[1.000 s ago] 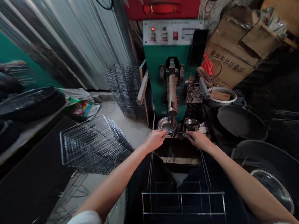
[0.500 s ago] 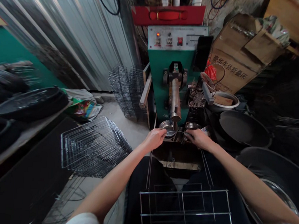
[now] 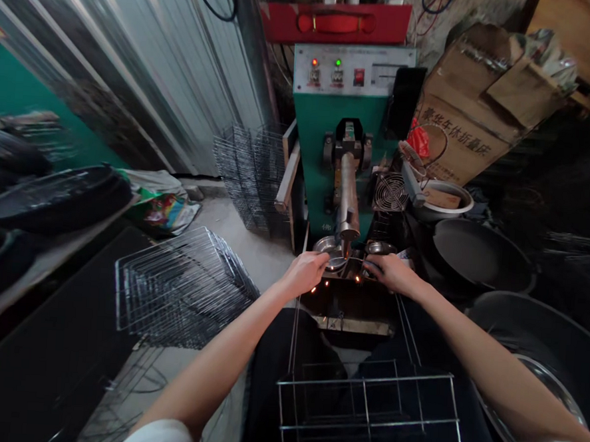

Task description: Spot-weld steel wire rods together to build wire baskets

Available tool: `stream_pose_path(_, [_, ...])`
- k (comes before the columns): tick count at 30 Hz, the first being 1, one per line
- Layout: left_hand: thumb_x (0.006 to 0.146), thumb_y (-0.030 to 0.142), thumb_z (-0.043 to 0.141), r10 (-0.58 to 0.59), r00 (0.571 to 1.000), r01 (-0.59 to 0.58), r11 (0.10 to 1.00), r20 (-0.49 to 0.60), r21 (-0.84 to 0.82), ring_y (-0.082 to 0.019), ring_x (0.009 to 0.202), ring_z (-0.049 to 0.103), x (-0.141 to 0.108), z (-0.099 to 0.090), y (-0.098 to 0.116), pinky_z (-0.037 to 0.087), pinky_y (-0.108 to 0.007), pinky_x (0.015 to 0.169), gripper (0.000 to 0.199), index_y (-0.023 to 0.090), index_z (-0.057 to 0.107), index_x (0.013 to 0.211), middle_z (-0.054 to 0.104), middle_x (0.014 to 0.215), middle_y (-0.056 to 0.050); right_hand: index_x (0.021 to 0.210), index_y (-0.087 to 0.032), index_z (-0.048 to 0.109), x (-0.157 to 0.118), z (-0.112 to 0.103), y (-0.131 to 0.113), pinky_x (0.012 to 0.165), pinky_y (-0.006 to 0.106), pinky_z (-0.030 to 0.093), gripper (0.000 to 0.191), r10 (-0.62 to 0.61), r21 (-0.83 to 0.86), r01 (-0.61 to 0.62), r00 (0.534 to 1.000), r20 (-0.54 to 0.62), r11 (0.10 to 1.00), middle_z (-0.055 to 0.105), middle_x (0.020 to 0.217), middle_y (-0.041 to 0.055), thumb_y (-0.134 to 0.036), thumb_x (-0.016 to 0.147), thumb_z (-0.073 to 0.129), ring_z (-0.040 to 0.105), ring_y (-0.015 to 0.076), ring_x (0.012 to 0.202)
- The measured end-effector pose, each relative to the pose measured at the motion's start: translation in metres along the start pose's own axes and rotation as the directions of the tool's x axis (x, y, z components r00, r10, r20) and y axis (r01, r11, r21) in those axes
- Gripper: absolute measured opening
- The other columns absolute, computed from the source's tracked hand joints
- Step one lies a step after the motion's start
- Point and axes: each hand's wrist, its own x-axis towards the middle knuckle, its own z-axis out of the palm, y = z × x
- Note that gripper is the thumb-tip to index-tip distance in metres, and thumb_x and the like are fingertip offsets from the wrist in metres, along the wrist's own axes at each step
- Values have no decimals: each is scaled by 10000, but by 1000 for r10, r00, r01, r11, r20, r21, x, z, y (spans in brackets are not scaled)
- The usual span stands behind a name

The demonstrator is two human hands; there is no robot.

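My left hand point(image 3: 306, 274) pinches one side of a wire rack point(image 3: 368, 423) at its upper end. On the other side, my right hand point(image 3: 392, 273) pinches the same rack. Long thin wires run from my hands down to a grid of bright wire over my lap. Between my fingers the rack's top wire sits under the tip of the metal arm point(image 3: 348, 191) of a green spot welder point(image 3: 306, 155). Orange sparks point(image 3: 357, 279) fly around and below that tip. Small metal bowls point(image 3: 325, 244) stand right behind my fingers.
A pile of wire grids point(image 3: 185, 288) stands on the floor at left, with another stack point(image 3: 250, 178) beside the welder. Dark round pans point(image 3: 483, 256) crowd the right side. Behind them leans a cardboard box point(image 3: 474, 118). A black bench point(image 3: 53, 326) borders the left.
Sparks have appeared at the welder's tip, and a green lamp on its panel has lit beside the red one. Both hands keep nearly the same place and grip.
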Motion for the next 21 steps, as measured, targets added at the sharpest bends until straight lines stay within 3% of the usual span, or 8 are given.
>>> stream_pose_path(18, [923, 146, 562, -45, 998, 48, 995, 38, -86, -179, 625, 630, 7, -5, -2, 403, -251, 615, 193, 185, 671, 769, 632, 639, -19, 826, -204, 661, 5, -5, 5, 724, 290, 455, 357, -63, 96, 63, 998, 5, 993, 696, 786, 54, -408, 1027, 448, 644, 204, 767])
stream_pose_path(21, [919, 154, 572, -80, 997, 83, 987, 23, -138, -184, 639, 639, 9, -6, 3, 419, -254, 631, 178, 189, 691, 791, 654, 657, -23, 828, -207, 654, 1, -5, 1, 668, 274, 459, 404, -29, 130, 30, 1000, -8, 991, 676, 736, 36, -476, 1030, 430, 632, 184, 690])
